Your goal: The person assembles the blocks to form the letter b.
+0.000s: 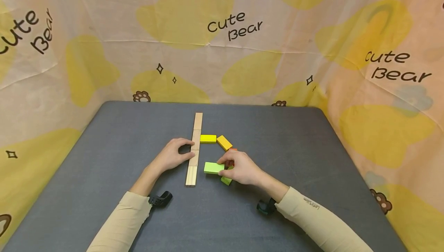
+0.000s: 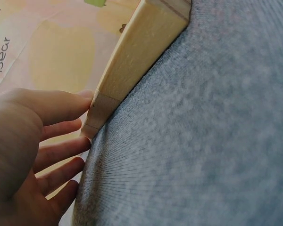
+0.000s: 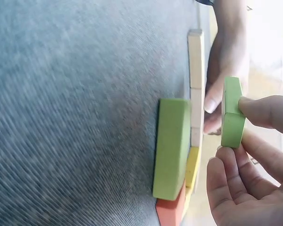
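Observation:
A straight row of plain wooden blocks (image 1: 195,140) lies end to end on the table. My left hand (image 1: 173,154) rests at the row's left side, its thumb and fingertips touching the blocks, fingers fairly straight in the left wrist view. Between thumb and fingers my right hand (image 1: 244,168) pinches a light green block (image 1: 213,168), just right of the row. Under that hand a darker green block (image 1: 226,181) lies on the table, partly covered. An orange-red block (image 3: 171,207) adjoins it in the right wrist view; the hand mostly hides it from the head view.
A yellow block (image 1: 208,139) reaches out from the row's right side. Beyond its end an amber block (image 1: 224,143) lies at a slant, continuing the curve toward the orange-red one. The grey table (image 1: 295,140) has printed cloth (image 1: 194,63) around its far and side edges.

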`<action>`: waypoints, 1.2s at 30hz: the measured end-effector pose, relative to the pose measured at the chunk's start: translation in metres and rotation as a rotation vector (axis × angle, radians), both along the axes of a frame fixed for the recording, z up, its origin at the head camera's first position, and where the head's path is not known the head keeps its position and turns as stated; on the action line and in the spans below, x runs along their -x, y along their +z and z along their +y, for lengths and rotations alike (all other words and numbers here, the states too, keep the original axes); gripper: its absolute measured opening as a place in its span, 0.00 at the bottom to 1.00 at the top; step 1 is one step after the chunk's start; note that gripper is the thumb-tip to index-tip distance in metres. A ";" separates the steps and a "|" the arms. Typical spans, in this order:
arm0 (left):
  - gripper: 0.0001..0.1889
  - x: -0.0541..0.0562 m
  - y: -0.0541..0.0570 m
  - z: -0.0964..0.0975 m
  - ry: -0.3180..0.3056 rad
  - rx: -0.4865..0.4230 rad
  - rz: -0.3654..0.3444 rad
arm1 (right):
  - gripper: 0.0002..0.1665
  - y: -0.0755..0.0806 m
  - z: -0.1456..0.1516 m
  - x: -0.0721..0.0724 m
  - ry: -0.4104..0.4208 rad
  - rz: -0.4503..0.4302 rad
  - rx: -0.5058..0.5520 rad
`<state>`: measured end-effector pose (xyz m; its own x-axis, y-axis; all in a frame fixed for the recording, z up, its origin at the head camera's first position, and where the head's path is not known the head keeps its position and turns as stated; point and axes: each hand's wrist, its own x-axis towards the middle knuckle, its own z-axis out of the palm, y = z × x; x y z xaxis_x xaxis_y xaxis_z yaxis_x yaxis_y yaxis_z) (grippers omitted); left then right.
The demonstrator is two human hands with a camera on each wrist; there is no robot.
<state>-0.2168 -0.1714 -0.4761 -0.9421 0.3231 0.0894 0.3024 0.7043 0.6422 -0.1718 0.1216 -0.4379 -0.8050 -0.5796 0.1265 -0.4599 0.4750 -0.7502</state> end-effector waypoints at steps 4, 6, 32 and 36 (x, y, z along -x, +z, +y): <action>0.23 -0.001 0.000 0.000 0.005 -0.009 -0.004 | 0.15 -0.003 -0.004 -0.003 0.019 0.012 -0.031; 0.23 -0.001 0.000 0.000 0.004 -0.010 -0.005 | 0.15 -0.004 -0.006 -0.004 0.024 0.012 -0.041; 0.24 0.000 0.000 -0.001 0.006 -0.003 -0.020 | 0.14 -0.011 -0.027 -0.011 0.097 0.016 -0.185; 0.24 0.000 0.000 0.000 0.004 -0.001 -0.015 | 0.15 -0.013 -0.028 -0.012 0.104 0.022 -0.197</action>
